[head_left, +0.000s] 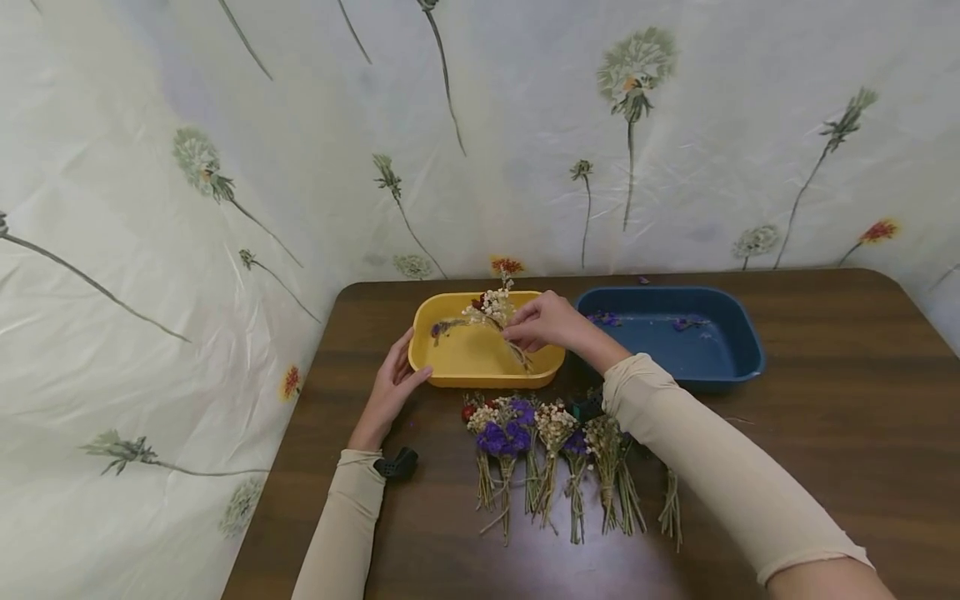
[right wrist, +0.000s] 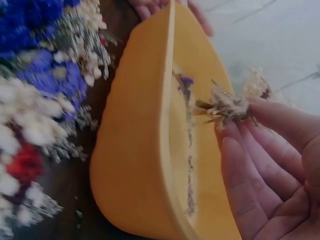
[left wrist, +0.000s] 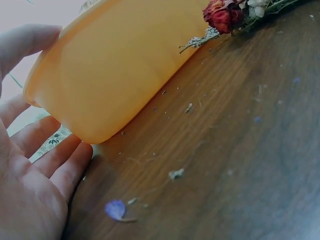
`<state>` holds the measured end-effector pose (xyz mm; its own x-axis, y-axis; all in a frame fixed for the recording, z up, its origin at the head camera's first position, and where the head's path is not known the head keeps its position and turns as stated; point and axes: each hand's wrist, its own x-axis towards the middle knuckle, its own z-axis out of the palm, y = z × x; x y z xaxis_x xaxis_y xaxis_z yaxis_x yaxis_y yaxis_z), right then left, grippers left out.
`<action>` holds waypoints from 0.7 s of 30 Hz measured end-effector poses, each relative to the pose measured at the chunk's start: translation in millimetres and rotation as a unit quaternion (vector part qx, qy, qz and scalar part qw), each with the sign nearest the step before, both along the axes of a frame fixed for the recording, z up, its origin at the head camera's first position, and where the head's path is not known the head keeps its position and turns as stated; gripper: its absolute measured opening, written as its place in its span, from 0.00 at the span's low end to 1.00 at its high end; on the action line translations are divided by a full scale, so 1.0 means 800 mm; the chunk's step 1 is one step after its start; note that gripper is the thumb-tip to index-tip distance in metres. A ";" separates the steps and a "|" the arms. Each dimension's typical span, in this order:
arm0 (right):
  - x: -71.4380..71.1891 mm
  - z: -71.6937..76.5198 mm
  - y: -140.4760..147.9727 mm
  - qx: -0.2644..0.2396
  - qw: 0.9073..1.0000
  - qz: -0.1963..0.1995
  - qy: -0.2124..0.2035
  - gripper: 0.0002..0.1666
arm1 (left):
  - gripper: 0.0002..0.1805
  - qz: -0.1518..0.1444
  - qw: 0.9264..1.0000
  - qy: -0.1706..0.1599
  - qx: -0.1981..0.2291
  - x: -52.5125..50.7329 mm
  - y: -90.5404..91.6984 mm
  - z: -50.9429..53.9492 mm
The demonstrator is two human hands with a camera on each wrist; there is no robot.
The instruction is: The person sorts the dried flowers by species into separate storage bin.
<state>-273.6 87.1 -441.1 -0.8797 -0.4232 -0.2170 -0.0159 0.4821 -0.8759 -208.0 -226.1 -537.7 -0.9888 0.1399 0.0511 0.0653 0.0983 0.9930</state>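
The yellow tray stands at the back of the table. My left hand rests at its left end, fingers extended along the outer wall and thumb on the rim. Over the tray, my right hand pinches the stems of a small dried bunch with white and dark red flowers. In the right wrist view the stem ends stick out past the right fingertips. A purple-flowered sprig lies inside the tray.
A blue tray, holding purple sprigs, stands to the right. Several dried bunches lie in a row in front of the trays, partly beneath the right forearm. Petals and crumbs dot the table. A flower-printed sheet hangs behind.
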 end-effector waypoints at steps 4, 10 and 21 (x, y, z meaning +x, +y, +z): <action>-0.009 -0.005 -0.010 0.024 1.000 0.000 0.012 0.16 | 0.40 0.008 1.000 -0.004 -0.007 0.000 -0.001 -0.001; -0.014 -0.007 -0.026 0.050 0.999 0.003 0.001 0.16 | 0.40 0.009 1.000 -0.001 -0.009 -0.002 -0.001 -0.002; -0.019 -0.021 -0.044 0.106 0.994 0.012 0.019 0.09 | 0.41 0.008 1.000 -0.002 -0.005 -0.003 0.000 -0.002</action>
<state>-288.7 51.5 -458.0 -0.8794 -0.3919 -0.2702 -0.0601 0.6545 -0.7537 -210.7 -226.4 -539.2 -0.9911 0.1249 0.0464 0.0601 0.1083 0.9923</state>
